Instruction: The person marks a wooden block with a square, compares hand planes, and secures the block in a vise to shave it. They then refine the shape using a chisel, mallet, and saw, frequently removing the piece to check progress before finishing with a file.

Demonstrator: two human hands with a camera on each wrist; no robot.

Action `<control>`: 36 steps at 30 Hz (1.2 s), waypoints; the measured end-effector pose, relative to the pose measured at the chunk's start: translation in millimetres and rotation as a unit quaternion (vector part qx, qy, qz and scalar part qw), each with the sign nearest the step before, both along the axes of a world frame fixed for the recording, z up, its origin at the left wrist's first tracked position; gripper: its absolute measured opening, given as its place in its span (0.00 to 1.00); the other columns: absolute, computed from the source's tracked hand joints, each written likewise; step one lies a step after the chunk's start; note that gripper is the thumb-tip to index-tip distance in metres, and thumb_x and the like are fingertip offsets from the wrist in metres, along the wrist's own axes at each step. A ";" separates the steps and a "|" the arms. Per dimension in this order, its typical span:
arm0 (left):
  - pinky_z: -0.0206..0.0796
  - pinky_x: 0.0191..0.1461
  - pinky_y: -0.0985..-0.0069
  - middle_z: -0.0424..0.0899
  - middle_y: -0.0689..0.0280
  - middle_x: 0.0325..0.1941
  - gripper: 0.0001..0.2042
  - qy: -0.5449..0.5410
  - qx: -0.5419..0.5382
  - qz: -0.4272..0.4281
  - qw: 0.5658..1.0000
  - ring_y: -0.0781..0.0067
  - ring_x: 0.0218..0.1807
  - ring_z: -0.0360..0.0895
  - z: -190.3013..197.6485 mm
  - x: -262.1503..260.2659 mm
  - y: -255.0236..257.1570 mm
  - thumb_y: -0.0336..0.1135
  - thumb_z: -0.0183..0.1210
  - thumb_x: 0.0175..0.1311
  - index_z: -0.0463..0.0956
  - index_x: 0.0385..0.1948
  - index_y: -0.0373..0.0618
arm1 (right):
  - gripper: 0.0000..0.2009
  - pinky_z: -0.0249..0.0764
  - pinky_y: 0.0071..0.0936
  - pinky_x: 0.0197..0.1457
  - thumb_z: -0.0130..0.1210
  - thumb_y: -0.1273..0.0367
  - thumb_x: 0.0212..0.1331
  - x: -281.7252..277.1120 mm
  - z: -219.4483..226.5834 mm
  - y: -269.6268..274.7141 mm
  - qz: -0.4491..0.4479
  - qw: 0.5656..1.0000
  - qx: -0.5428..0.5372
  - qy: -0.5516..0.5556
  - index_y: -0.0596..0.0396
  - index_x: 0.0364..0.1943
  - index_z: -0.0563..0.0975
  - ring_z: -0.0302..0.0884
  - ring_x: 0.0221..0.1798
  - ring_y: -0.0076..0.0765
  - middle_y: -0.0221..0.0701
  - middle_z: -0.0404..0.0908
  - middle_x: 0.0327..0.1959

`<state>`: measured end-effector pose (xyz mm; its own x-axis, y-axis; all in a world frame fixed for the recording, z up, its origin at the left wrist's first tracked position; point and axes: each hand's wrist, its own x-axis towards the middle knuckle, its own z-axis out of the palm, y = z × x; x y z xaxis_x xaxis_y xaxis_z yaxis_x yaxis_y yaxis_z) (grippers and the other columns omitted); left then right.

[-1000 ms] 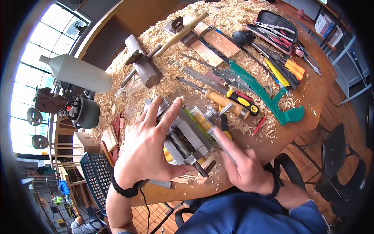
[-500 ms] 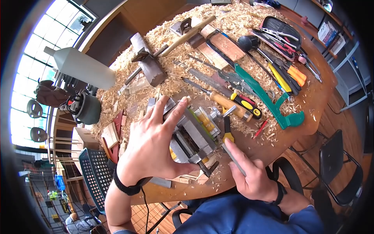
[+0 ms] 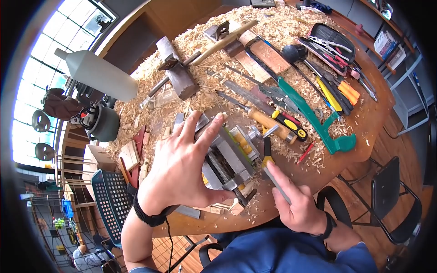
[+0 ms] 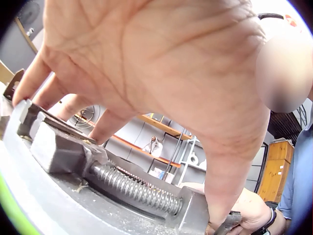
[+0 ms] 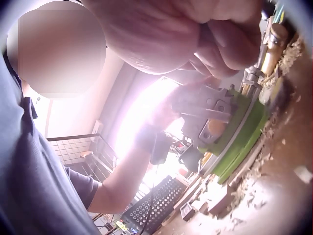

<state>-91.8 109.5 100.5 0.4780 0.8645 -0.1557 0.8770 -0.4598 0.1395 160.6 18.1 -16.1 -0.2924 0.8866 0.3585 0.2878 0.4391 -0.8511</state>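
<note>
My left hand (image 3: 177, 168) spans a grey metal vise (image 3: 241, 170) on the table. In the left wrist view its fingertips bear on one end of the vise, and the thumb comes down at the other end by the handle (image 4: 229, 223). Between them lies the bare threaded screw (image 4: 142, 191). Right of the vise, my right hand (image 3: 298, 211) holds a flat grey metal strip (image 3: 280, 187), with the index finger laid along it. The strip's tip is near the vise's right corner. A green base (image 5: 244, 139) shows under the vise in the right wrist view.
Wood shavings (image 3: 211, 43) cover much of the table. Beyond the vise lie a wooden-handled tool (image 3: 268, 123), a green-handled saw (image 3: 314, 120) and a wooden plane (image 3: 177, 75). A white jug (image 3: 98, 75) and a perforated dark basket (image 3: 109, 204) stand at the left.
My right hand has drawn back from the vise's side, toward my body and to the right, still holding the strip. The left hand stays on the vise. The head view has shifted slightly.
</note>
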 end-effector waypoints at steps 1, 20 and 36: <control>0.72 0.70 0.43 0.67 0.30 0.78 0.68 -0.001 0.000 -0.002 1.000 0.21 0.68 0.78 -1.1 0.0 -0.7 0.59 0.85 0.28 0.63 0.83 0.50 | 0.32 0.87 0.42 0.53 0.54 0.83 0.70 -1.2 2.5 6.7 0.000 1.000 0.007 0.002 0.68 0.80 0.63 0.91 0.55 0.57 0.60 0.81 0.67; 0.75 0.67 0.45 0.69 0.31 0.75 0.65 -0.008 0.011 -0.011 1.000 0.25 0.65 0.80 0.4 -0.1 0.3 0.60 0.84 0.30 0.65 0.81 0.47 | 0.31 0.86 0.47 0.45 0.51 0.79 0.74 -21.8 -1.2 52.3 0.016 0.999 -0.039 -0.006 0.63 0.81 0.63 0.90 0.45 0.66 0.61 0.84 0.58; 0.72 0.70 0.45 0.70 0.32 0.74 0.64 -0.023 -0.001 -0.007 1.000 0.28 0.71 0.75 -1.5 -3.0 -0.4 0.59 0.84 0.32 0.65 0.81 0.45 | 0.31 0.86 0.44 0.45 0.54 0.80 0.73 -18.9 1.0 39.7 0.004 0.999 -0.031 -0.004 0.65 0.80 0.64 0.91 0.46 0.62 0.58 0.87 0.56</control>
